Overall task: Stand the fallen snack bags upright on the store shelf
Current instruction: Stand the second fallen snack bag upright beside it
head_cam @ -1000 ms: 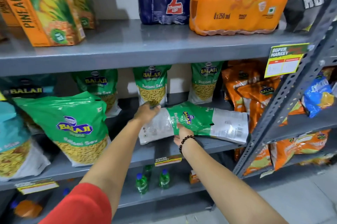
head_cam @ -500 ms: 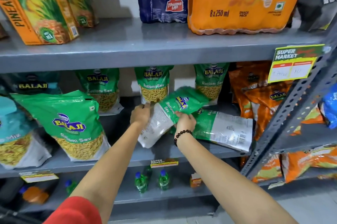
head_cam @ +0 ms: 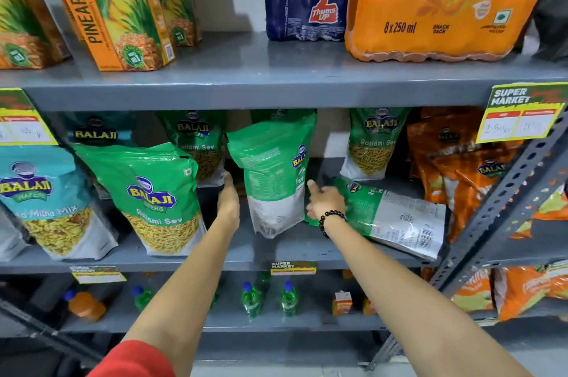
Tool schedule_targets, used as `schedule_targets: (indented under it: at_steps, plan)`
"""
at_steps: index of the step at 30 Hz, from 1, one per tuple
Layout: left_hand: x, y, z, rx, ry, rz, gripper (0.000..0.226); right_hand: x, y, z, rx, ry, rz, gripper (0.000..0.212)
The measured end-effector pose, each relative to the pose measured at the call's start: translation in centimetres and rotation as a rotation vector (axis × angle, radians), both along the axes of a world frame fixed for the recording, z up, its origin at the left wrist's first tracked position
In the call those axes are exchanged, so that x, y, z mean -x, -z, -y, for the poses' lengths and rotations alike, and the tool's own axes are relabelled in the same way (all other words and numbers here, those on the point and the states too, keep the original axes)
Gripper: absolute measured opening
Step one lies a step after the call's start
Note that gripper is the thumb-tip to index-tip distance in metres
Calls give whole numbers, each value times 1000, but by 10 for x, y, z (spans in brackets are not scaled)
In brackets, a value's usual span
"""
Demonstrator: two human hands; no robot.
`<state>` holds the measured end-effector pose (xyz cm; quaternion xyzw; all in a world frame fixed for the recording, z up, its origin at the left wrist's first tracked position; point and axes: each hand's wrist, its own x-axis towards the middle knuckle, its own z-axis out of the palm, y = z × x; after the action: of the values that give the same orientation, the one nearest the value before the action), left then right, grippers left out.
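Note:
A green Balaji Ratlami Sev bag (head_cam: pixel 270 180) stands nearly upright on the middle grey shelf (head_cam: pixel 184 263), its back panel turned partly toward me. My left hand (head_cam: pixel 229 201) presses against its left side, fingertips behind it. My right hand (head_cam: pixel 325 201), with a black bead bracelet on the wrist, holds its right edge with the thumb raised. Just right of that hand, a second green Sev bag (head_cam: pixel 396 220) lies flat on the shelf, barcode side up.
More green Sev bags stand at the back (head_cam: pixel 375 143) and front left (head_cam: pixel 153 198), beside a teal Mitha Mix bag (head_cam: pixel 46 201). Orange snack bags (head_cam: pixel 461 174) crowd the right by a slanted metal upright (head_cam: pixel 504 204). Juice cartons and soda packs fill the shelf above.
The green bag went from lying flat to tilted and now nearly upright between both hands. The camera has moved closer to the shelf.

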<state>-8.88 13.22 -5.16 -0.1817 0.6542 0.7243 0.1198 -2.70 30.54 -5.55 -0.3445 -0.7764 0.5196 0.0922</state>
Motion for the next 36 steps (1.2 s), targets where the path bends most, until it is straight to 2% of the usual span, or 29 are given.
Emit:
schedule_targets:
  at_steps: [4, 5, 7, 10, 13, 17, 20, 24, 26, 29, 31, 34, 36]
  plan:
    - [-15, -6, -9, 100, 45, -44, 67, -10, -1, 24, 17, -180, -35, 30]
    - [-17, -4, -8, 126, 26, -44, 67, -13, -5, 28, 63, -219, -60, 34]
    - [-23, 0, -6, 98, 13, -55, 67, -15, -5, 28, 175, -324, -47, 67]
    - [-30, 5, -11, 63, -22, -84, 67, -25, 1, 26, 146, -378, 14, 95]
    - [-25, 1, -14, 67, -88, -126, 61, -29, 10, 26, 37, -333, -126, 104]
    - [-22, -11, -19, -12, 115, -58, 66, -25, 2, 31, 13, -192, -203, 102]
    - [-21, -12, -24, 18, 168, -70, 62, -16, 0, 24, 51, -142, -210, 88]
    - [-16, -5, -18, 89, 155, -88, 45, -10, -2, 2, 346, -183, -280, 64]
    - [-11, -3, -15, 135, 147, -142, 48, -5, -2, -8, 396, -213, -292, 54]
    - [-4, -7, -13, 178, 267, -175, 90, 2, 1, -14, 348, -203, -292, 47]
    - [2, -9, -12, 216, 389, -195, 104, 7, 5, -14, 314, -158, -282, 45]
    - [7, -9, -18, 191, 465, -254, 92, 13, 9, -16, 204, -191, -274, 31]
    - [7, -6, -23, 169, 387, -260, 83, 14, 10, -19, 208, -245, -265, 26]
